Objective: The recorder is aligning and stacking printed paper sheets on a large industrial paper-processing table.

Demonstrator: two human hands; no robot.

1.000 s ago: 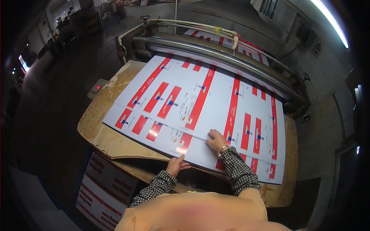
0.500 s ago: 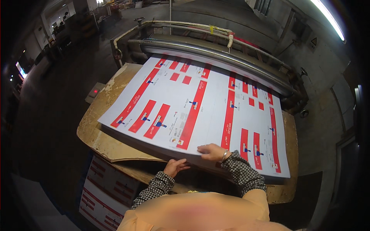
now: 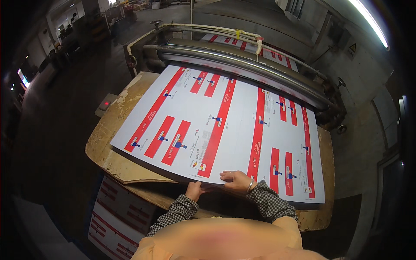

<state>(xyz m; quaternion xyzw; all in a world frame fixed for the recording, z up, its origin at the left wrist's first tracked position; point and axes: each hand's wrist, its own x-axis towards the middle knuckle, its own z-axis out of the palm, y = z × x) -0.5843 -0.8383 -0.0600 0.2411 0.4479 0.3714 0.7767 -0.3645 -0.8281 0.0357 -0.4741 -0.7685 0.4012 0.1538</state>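
A large white printed sheet (image 3: 236, 125) with red strips and blue figures lies on a stack of like sheets, its far edge at a metal roller (image 3: 242, 60). My right hand (image 3: 237, 181) grips the sheet's near edge, with fingertips over its top. Just to the left, my left hand (image 3: 195, 190) is at the same edge from below, its fingers stretched rightward and partly hidden under the sheet. A wooden table (image 3: 104, 143) carries the stack. Beyond the roller, part of another red-and-white printed sheet (image 3: 286, 63) shows.
The roller machine has a pipe frame (image 3: 195, 26) and a handwheel (image 3: 341, 128) at its right. A small box with a red light (image 3: 105, 104) sits by the table's left edge. More printed sheets (image 3: 115, 221) lie below at the lower left. A grey wall stands at right.
A printed sheet now shows beyond the roller, and the print on the near sheet by the roller sits differently. My right hand has shifted slightly nearer; my left hand's fingers have moved under the edge.
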